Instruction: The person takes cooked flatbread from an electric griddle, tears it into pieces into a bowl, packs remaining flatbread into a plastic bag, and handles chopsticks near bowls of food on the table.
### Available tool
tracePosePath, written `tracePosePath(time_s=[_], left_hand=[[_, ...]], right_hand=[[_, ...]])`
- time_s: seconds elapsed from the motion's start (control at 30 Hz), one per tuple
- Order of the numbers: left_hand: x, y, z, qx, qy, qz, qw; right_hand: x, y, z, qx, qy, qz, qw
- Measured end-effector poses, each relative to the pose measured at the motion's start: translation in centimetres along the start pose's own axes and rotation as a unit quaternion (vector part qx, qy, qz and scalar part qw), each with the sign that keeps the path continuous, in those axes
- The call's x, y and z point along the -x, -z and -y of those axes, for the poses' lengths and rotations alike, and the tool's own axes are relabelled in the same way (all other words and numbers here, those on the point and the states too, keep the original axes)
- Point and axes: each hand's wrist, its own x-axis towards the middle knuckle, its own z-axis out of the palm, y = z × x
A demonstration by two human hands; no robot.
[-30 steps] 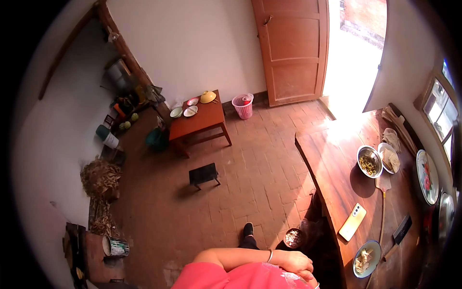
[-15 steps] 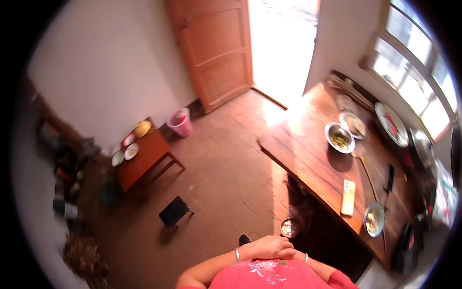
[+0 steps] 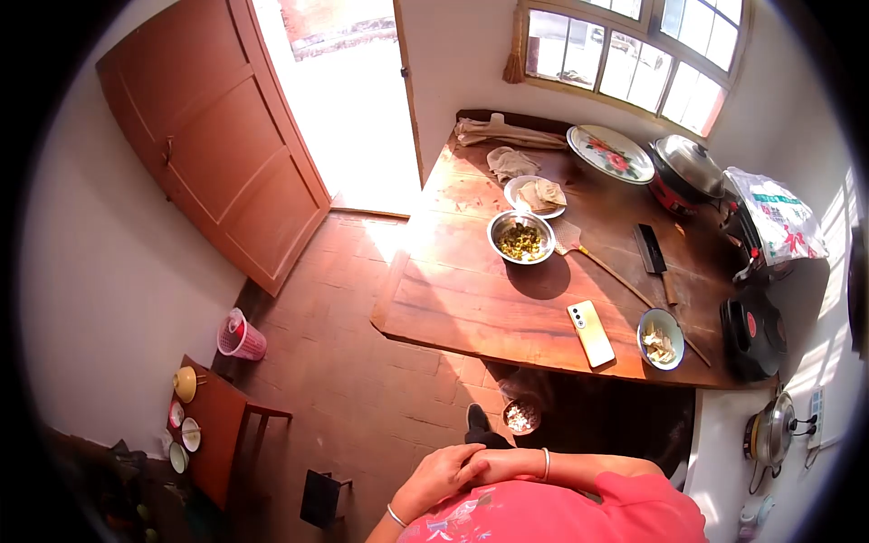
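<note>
Both hands are together in front of the pink shirt, at the bottom of the view. My left hand (image 3: 436, 475) lies over my right hand (image 3: 496, 465), its fingers closed around it. The fingers of my right hand are hidden beneath. Each wrist wears a bracelet. Neither hand touches the wooden table (image 3: 453, 308). On that table, nearest the hands, are a yellow phone (image 3: 591, 334) and a bowl of pale food pieces (image 3: 660, 342). Farther back stand a metal bowl of chopped green food (image 3: 520, 240) and a plate of flatbread (image 3: 540, 195).
A cleaver (image 3: 651, 251), a fly swatter (image 3: 611, 274), a floral tray (image 3: 611, 154) and a lidded pan (image 3: 688, 166) are on the table. Below it sits a small basket (image 3: 521, 416). To the left are a black stool (image 3: 319, 499), a low red table (image 3: 215, 434) and a pink bin (image 3: 243, 338).
The view has swung to the right, bringing the window and the whole wooden table into sight. My hands remain together and appear farther left than one second ago.
</note>
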Motion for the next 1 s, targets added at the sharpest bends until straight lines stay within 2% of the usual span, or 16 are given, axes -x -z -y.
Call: tracePosePath(time_s=[0.07,0.13,0.2,0.27,0.33,0.4,0.47,0.5,0.6,0.63,0.73,1.0], left_hand=[[-1.4,2.2,0.6,-0.018,0.017,0.014,1.000],[-2.6,4.1,1.3,-0.075,0.039,0.011,0.996],[-4.0,5.8,2.1,-0.097,0.036,-0.012,0.995],[-5.2,6.6,3.9,-0.109,0.034,-0.081,0.990],[-6.8,8.0,4.1,-0.103,0.045,-0.083,0.990],[-8.7,9.1,4.4,-0.128,0.050,-0.069,0.988],[-10.5,10.0,4.6,-0.133,0.050,-0.070,0.987],[-11.5,10.3,4.7,-0.136,0.051,-0.072,0.987],[-14.0,10.9,4.8,-0.150,0.036,-0.063,0.986],[-14.6,11.1,4.7,-0.149,0.035,-0.061,0.986],[-16.0,11.8,4.6,-0.136,0.054,-0.029,0.989],[-18.5,14.1,5.4,-0.153,0.014,-0.010,0.988]], right_hand=[[-0.2,2.7,2.5,0.111,-0.017,-0.023,0.993],[0.0,6.3,3.0,0.122,-0.061,-0.042,0.990],[0.8,10.0,3.7,0.023,0.021,-0.120,0.992],[2.2,14.3,5.5,0.026,0.000,-0.189,0.982],[4.0,18.5,7.3,0.015,0.020,-0.265,0.964],[5.6,22.5,7.3,0.019,0.030,-0.352,0.935],[6.7,25.7,7.0,-0.042,0.010,-0.442,0.896],[7.2,27.4,6.0,-0.106,0.032,-0.471,0.875],[8.5,30.7,4.7,-0.101,0.028,-0.563,0.820],[8.9,31.8,3.3,-0.115,0.052,-0.573,0.810],[9.6,33.9,2.5,-0.166,0.041,-0.607,0.776],[9.8,38.9,-2.7,-0.231,0.046,-0.673,0.701]])
